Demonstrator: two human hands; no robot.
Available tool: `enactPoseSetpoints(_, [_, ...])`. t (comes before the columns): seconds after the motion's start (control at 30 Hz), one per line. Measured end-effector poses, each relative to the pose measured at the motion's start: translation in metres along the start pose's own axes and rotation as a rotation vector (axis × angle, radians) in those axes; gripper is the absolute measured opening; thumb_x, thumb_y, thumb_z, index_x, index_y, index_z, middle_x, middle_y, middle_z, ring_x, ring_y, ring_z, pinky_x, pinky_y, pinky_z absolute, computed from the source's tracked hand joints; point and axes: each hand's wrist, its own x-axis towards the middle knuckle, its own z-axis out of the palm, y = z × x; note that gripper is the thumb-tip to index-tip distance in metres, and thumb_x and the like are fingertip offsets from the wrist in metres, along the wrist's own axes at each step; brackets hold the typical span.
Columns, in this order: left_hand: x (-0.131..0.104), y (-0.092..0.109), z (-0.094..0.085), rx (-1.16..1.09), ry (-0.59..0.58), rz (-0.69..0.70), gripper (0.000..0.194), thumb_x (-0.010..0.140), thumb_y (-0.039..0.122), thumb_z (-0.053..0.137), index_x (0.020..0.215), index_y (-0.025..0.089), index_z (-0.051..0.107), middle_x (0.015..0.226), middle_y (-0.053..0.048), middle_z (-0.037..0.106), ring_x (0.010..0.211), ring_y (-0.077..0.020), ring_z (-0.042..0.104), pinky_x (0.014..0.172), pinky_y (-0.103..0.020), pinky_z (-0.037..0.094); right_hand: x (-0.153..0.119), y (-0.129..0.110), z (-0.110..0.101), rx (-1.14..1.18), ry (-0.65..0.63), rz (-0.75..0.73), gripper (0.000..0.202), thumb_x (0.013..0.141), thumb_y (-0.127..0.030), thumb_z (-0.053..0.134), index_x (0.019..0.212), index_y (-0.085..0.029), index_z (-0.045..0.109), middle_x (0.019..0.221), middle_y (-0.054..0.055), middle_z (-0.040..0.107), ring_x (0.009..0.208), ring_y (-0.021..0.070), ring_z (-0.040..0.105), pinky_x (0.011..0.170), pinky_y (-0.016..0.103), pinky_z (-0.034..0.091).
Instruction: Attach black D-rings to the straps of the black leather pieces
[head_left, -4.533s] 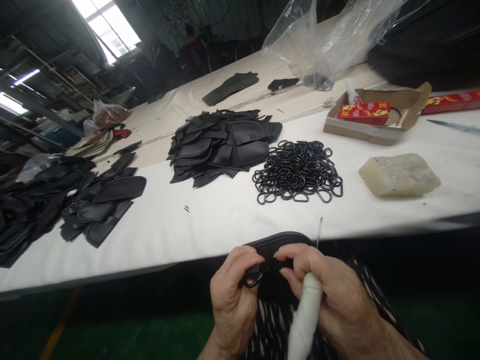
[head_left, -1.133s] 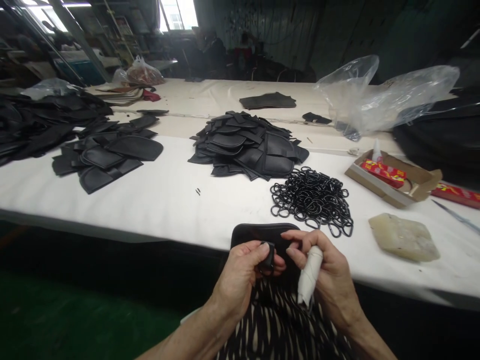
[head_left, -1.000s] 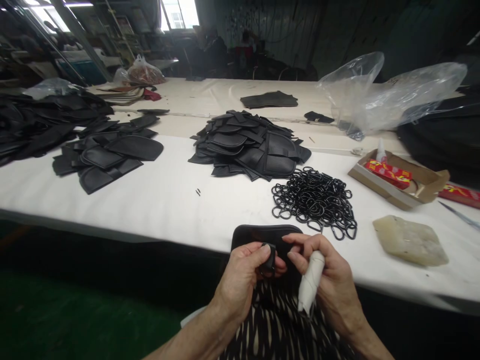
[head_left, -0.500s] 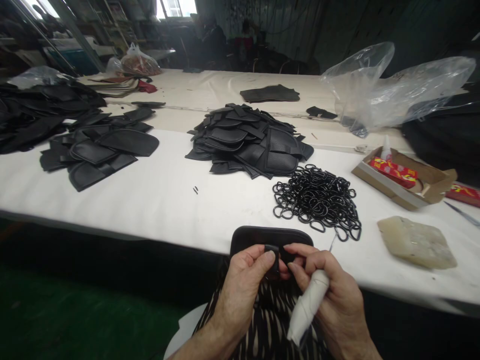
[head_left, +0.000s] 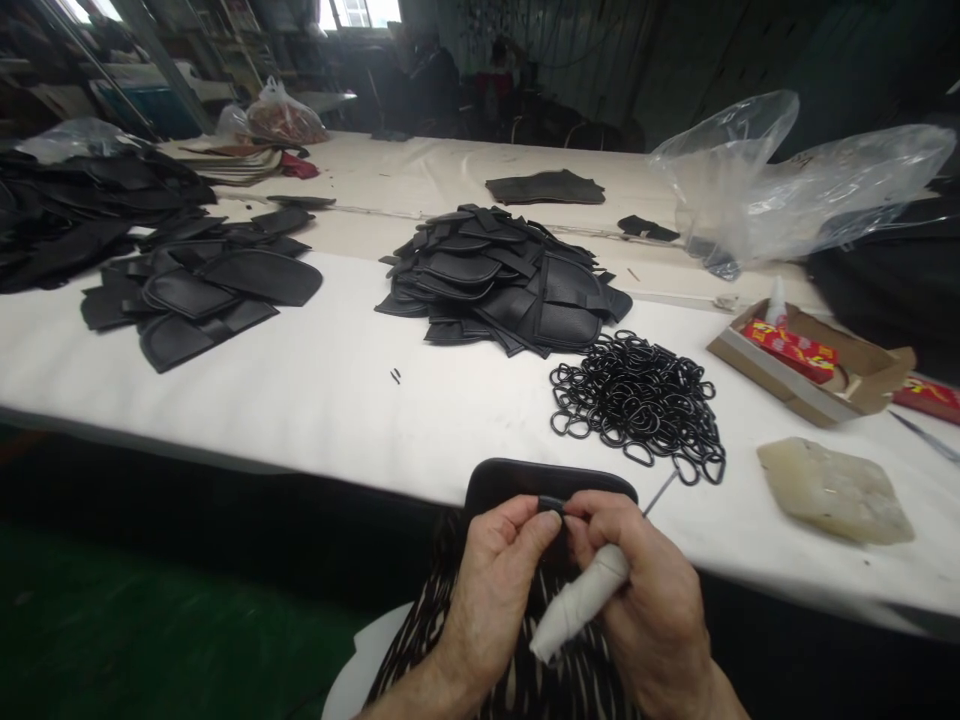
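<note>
A black leather piece [head_left: 551,475] with a rounded top edge lies at the table's front edge, over my lap. My left hand [head_left: 501,565] is closed on the black strap [head_left: 553,503] of this piece, thumb on top. Pressed close beside it, my right hand [head_left: 649,575] pinches the strap's other end with thumb and forefinger. The same right hand grips an awl-like tool [head_left: 581,603] by its white-wrapped handle. Its thin metal shaft sticks out past the knuckles towards a heap of black D-rings [head_left: 637,400]. The tool's tip cannot be made out clearly.
Behind the rings is a pile of black leather pieces [head_left: 495,280]; more pieces [head_left: 210,290] lie left. To the right are a yellowish block [head_left: 832,490], an open cardboard box [head_left: 802,375] with red packets, and a clear plastic bag [head_left: 832,190].
My right hand has moved left, against the left fingers, and now pinches the strap too. The strap is bent over. The tool's handle has swung left and lies flatter, with more shaft showing.
</note>
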Motion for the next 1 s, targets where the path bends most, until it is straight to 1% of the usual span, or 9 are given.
enactPoseSetpoints(0.1, [-0.001,0.001,0.001,0.091,0.032,0.025,0.020,0.083,0.030,0.055,0.072,0.014,0.059,0.067,0.000,0.053,0.069,-0.0136,0.049,0.065,-0.024,0.041,-0.001,0.000,0.001,0.041,-0.021,0.030,0.016,0.084,-0.010,0.051,0.075,-0.022,0.046,0.080,0.003,0.063,0.064,0.0120,0.058,0.055,0.022,0.046])
enactPoseSetpoints(0.17, [-0.003,0.001,0.002,0.116,0.041,0.022,0.020,0.083,0.030,0.054,0.071,0.014,0.057,0.066,0.001,0.050,0.068,-0.0131,0.047,0.062,-0.023,0.040,-0.003,0.001,0.001,0.063,-0.029,0.049,0.016,0.084,-0.010,0.051,0.075,-0.022,0.045,0.081,0.002,0.061,0.066,0.0120,0.056,0.056,0.023,0.045])
enactPoseSetpoints(0.4, [-0.009,-0.004,0.002,0.073,0.016,0.020,0.022,0.085,0.035,0.052,0.085,0.014,0.060,0.071,0.000,0.050,0.066,-0.0126,0.045,0.059,-0.022,0.038,-0.007,0.002,0.006,0.085,-0.007,0.115,0.014,0.084,-0.011,0.050,0.077,-0.022,0.046,0.086,0.003,0.060,0.070,0.0128,0.057,0.060,0.024,0.045])
enactPoseSetpoints(0.57, [-0.011,-0.007,0.002,0.043,0.025,0.008,0.025,0.085,0.038,0.053,0.089,0.015,0.063,0.071,0.000,0.052,0.063,-0.0112,0.043,0.057,-0.021,0.037,-0.007,-0.001,0.006,0.071,0.005,0.112,0.014,0.085,-0.012,0.049,0.075,-0.022,0.047,0.083,0.003,0.060,0.070,0.0135,0.056,0.061,0.025,0.044])
enactPoseSetpoints(0.73, [-0.010,-0.010,0.004,0.026,0.027,-0.011,0.027,0.085,0.040,0.052,0.086,0.014,0.062,0.070,-0.001,0.053,0.062,-0.0110,0.042,0.055,-0.021,0.035,-0.005,-0.003,0.003,0.049,-0.009,0.090,0.013,0.086,-0.013,0.048,0.075,-0.021,0.047,0.084,0.004,0.060,0.068,0.0133,0.056,0.059,0.024,0.045])
enactPoseSetpoints(0.83, [-0.010,-0.012,0.003,0.026,0.034,-0.016,0.027,0.085,0.040,0.054,0.083,0.014,0.061,0.068,0.000,0.051,0.061,-0.0104,0.041,0.054,-0.020,0.034,-0.002,-0.004,0.001,0.034,-0.014,0.064,0.013,0.085,-0.012,0.048,0.077,-0.021,0.046,0.084,0.003,0.059,0.068,0.0124,0.056,0.059,0.023,0.045])
enactPoseSetpoints(1.0, [-0.010,-0.007,0.002,0.070,0.048,-0.036,0.029,0.084,0.041,0.055,0.075,0.014,0.058,0.065,0.001,0.047,0.059,-0.0094,0.038,0.052,-0.020,0.032,0.001,-0.006,0.003,0.008,0.000,0.059,0.016,0.086,-0.010,0.046,0.074,-0.021,0.045,0.081,0.003,0.059,0.067,0.0118,0.055,0.057,0.023,0.045])
